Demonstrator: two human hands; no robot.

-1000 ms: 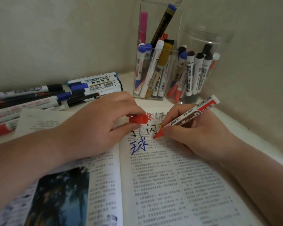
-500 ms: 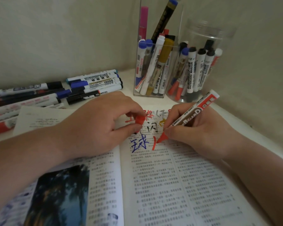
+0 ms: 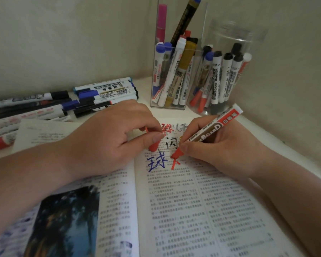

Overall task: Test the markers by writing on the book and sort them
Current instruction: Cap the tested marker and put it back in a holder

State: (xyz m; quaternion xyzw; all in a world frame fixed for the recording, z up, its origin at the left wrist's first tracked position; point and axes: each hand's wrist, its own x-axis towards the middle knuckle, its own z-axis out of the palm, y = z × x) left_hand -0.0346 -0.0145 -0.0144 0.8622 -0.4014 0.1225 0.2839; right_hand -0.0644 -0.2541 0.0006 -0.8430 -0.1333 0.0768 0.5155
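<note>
Left hand (image 3: 109, 138): fingers curled, thumb and forefinger pinch a red cap (image 3: 153, 146). Palm side faces down over the left page, near the gutter. The cap hangs mostly upright below the fingertips; cannot tell whether its lower end touches the paper.

Right hand (image 3: 217, 149): curled in a writing grip round the red marker (image 3: 209, 130), with nothing else held. The marker is uncapped, its red tip down on the right page. The barrel tilts up and to the right, white back end toward the jars. The side of the hand rests on the page.

The book (image 3: 183, 210) lies open and flat on a white surface (image 3: 263, 130), filling the lower frame. The left page has a dark photo, the right page printed columns. Handwriting sits at the top of the right page: a blue character (image 3: 157, 164) beside the gutter and a short red stroke (image 3: 174, 165) just right of it, under the marker tip. Above them are red and black characters, partly hidden by both hands. A beige wall (image 3: 63, 43) runs behind and turns a corner on the right.

Far left, loose markers (image 3: 63, 106) lie in a row on the surface, capped blue, black and red, against the wall. A sheet of paper (image 3: 41, 134) lies partly under the left wrist and the book. Back centre is a clear square holder (image 3: 198, 34) of standing markers: pink, blue, gold, white. Just right of it, touching or nearly so, a clear round jar (image 3: 230, 34) holds mostly black-capped markers, with some red.
</note>
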